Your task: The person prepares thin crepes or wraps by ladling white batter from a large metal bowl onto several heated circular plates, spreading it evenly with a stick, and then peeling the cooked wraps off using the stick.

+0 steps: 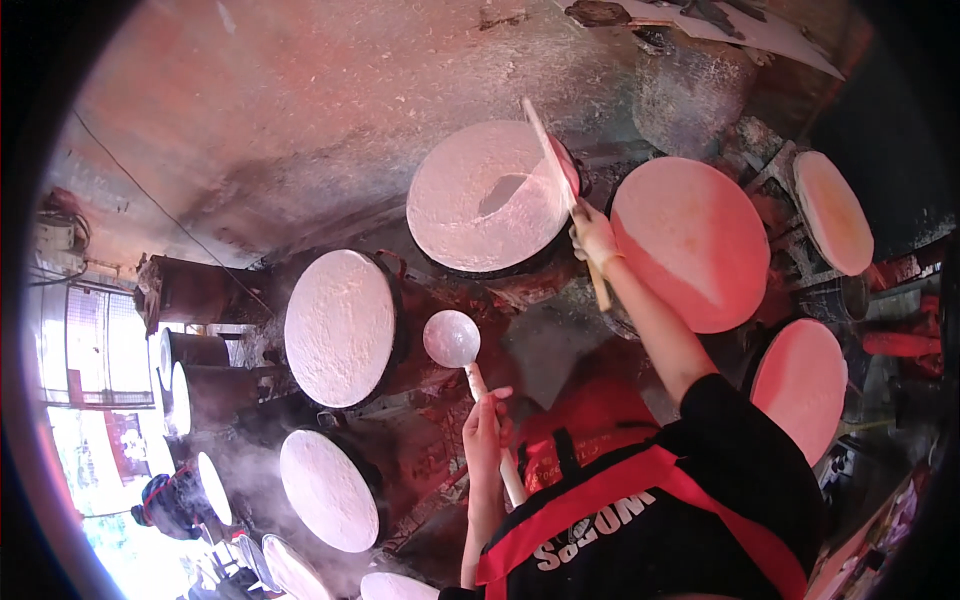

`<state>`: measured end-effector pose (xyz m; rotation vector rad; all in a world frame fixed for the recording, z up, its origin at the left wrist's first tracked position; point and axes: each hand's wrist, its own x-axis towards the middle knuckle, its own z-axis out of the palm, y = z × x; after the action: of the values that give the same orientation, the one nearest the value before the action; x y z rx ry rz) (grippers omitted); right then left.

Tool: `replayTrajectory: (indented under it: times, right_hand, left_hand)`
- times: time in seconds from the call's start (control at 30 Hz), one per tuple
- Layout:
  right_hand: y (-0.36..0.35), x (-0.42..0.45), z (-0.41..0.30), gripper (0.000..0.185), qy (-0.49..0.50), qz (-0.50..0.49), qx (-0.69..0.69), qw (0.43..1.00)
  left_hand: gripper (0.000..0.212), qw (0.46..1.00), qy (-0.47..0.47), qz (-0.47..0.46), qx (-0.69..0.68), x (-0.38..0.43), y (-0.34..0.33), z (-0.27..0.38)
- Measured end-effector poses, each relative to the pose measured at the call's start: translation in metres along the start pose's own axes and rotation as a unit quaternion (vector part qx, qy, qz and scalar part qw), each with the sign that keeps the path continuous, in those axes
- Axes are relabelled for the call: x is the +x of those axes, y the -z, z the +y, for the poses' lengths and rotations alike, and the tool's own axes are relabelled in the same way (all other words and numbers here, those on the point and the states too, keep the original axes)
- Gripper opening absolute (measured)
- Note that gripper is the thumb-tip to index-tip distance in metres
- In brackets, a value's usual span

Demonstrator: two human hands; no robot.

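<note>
My left hand (486,435) is closed around the pale handle of a ladle (451,339), whose round bowl points up and away from me. Higher up, my right hand (594,238) grips a long, flat wooden stick (550,154). The stick crosses the right side of a large round griddle (450,202) covered by a pale layer, perhaps batter or a thin sheet. A greyer patch (502,195) with an uneven lower edge shows in that layer, left of the stick. Whether the stick touches the layer, I cannot tell. Beside my right wrist is another pale-topped round griddle (690,240).
Several more pale-topped griddles stand around me, including one at left (341,330), one below it (330,491) and one at right (801,390). Steam drifts at lower left, near a person (169,502). A stained wall (300,97) rises behind. A thin cable (165,210) hangs at left.
</note>
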<state>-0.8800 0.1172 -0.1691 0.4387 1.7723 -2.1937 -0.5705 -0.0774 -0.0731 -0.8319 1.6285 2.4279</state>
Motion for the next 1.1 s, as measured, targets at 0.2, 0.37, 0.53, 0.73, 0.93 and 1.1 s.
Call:
replayTrajectory:
  times: [0.2,0.37,0.53,0.73,0.93,1.1]
  right_hand:
    - [-0.068,-0.054,-0.003,0.039,0.208,-0.045,-0.419,0.883]
    - [-0.029,-0.053,0.056,0.036,0.240,0.150,-0.098,0.954]
    - [-0.074,-0.056,0.056,0.038,0.200,0.006,-0.207,0.958]
    - [-0.041,-0.055,0.074,0.039,0.271,0.167,-0.077,0.945]
    - [-0.049,-0.038,0.043,0.036,0.119,0.014,-0.172,0.978]
    - [-0.018,-0.030,0.037,0.034,0.198,0.051,-0.276,0.939]
  left_hand:
    - [0.057,0.987,-0.052,0.151,-0.003,0.006,-0.003,0.023]
    - [0.033,0.997,-0.003,0.076,0.009,0.009,0.013,0.049]
    - [0.024,0.994,0.055,0.012,-0.089,0.027,0.031,0.043]
    - [0.019,0.992,0.073,-0.030,-0.102,0.027,0.035,0.049]
    - [0.018,0.989,0.120,-0.027,-0.082,0.034,0.037,0.046]
    - [0.017,0.989,0.133,-0.043,-0.048,0.057,0.035,0.042]
